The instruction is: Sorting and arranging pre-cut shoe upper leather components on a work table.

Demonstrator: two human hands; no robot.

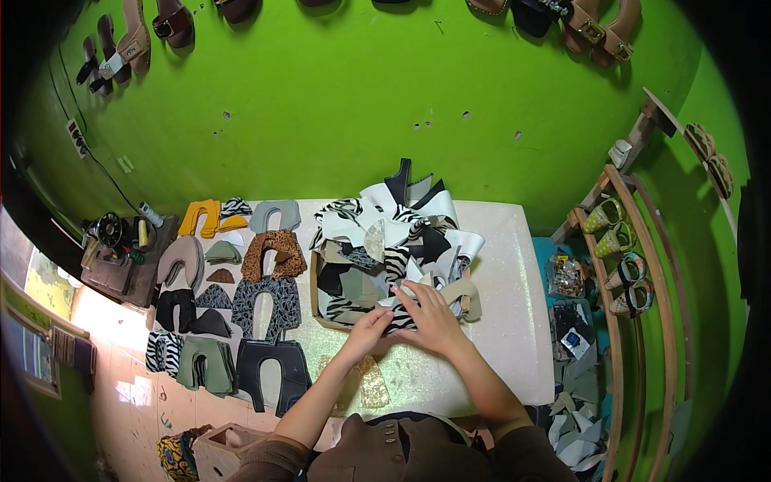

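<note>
A shallow cardboard box (pixel 314 281) heaped with cut leather-like scraps stands on the pale table. Both my hands are at its near edge. My left hand (pixel 368 332) is closed in a pinch at a zebra-print piece (pixel 400 321). My right hand (pixel 431 320) lies palm down across the same piece, thumb below and fingers bent loosely over it; its fingertips are among the scraps. Zebra-print, white, black and grey offcuts (pixel 385 229) pile up beyond my hands. A beige piece (pixel 470 299) sticks out by my right fingers.
Sorted stacks of U-shaped pieces, including leopard-print (pixel 281 255) and black (pixel 273 371), cover the table's left. A sewing machine (pixel 108 233) stands farther left. At right are a wooden rack (pixel 671 321) with sandals and containers of scraps (pixel 574 402). Gold glitter material (pixel 373 386) lies near my body.
</note>
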